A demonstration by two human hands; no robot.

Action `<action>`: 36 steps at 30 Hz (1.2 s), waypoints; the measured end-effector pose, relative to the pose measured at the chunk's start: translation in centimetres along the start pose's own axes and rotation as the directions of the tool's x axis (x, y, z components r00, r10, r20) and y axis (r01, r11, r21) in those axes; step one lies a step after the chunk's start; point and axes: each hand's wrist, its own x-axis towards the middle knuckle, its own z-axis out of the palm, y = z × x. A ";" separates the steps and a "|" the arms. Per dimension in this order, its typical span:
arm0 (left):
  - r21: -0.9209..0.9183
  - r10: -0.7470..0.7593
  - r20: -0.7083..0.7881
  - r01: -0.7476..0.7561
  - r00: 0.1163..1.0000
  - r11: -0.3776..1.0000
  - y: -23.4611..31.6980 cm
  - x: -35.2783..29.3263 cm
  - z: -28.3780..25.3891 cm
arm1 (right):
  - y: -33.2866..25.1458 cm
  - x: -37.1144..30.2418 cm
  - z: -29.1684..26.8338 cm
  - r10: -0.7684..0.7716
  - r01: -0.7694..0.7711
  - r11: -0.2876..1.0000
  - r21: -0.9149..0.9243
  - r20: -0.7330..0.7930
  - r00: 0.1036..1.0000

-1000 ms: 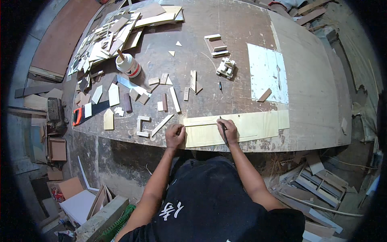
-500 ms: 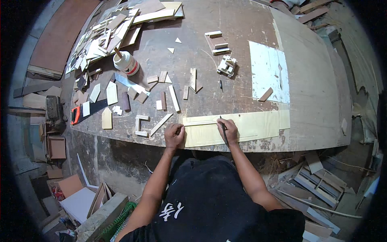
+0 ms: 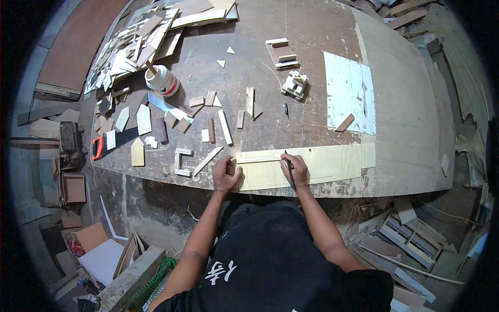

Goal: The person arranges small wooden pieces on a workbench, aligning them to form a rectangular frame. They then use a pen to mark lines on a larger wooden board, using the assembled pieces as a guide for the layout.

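A pale yellow board lies along the near edge of the table, with faint lines drawn on it. A narrow wooden strip rests near the board's far edge, toward its left end. At that left end is my left hand, its thumb and fingers apart, holding nothing. My right hand grips a dark pen upright over the board, near the strip's right end. Left of my left hand lie a loose wooden stick and a small U-shaped wooden piece.
Around the left side are a white glue bottle, an orange-handled saw and many small wood offcuts. A scrap pile fills the far left. Small wooden assemblies and a whitish panel sit farther right.
My left hand's thumb and fingers have spread apart at the board's left end. The right hand and pen stay almost in place.
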 end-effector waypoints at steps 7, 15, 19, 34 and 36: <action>0.001 0.014 -0.010 -0.014 1.000 1.000 0.0 -0.2 0.0 | -0.3 0.2 -0.4 -0.015 0.015 1.000 -0.013 -0.008 1.000; -0.103 -0.072 -0.032 0.068 0.997 0.992 1.4 0.0 -1.2 | -0.2 0.0 -0.3 -0.033 0.033 0.999 0.005 -0.013 0.999; 0.185 0.215 0.128 -0.236 0.968 0.954 3.1 0.4 -1.8 | -0.5 0.0 -0.6 0.032 -0.032 0.999 0.002 0.019 0.999; 0.482 0.072 0.482 -0.333 0.873 0.811 11.0 0.2 2.8 | -0.5 0.2 -0.7 -0.032 0.033 0.999 0.036 -0.020 0.999; 0.481 0.087 0.498 -0.358 0.863 0.800 10.4 -0.2 3.0 | -0.6 0.0 -0.8 0.028 -0.028 0.998 0.048 0.007 1.000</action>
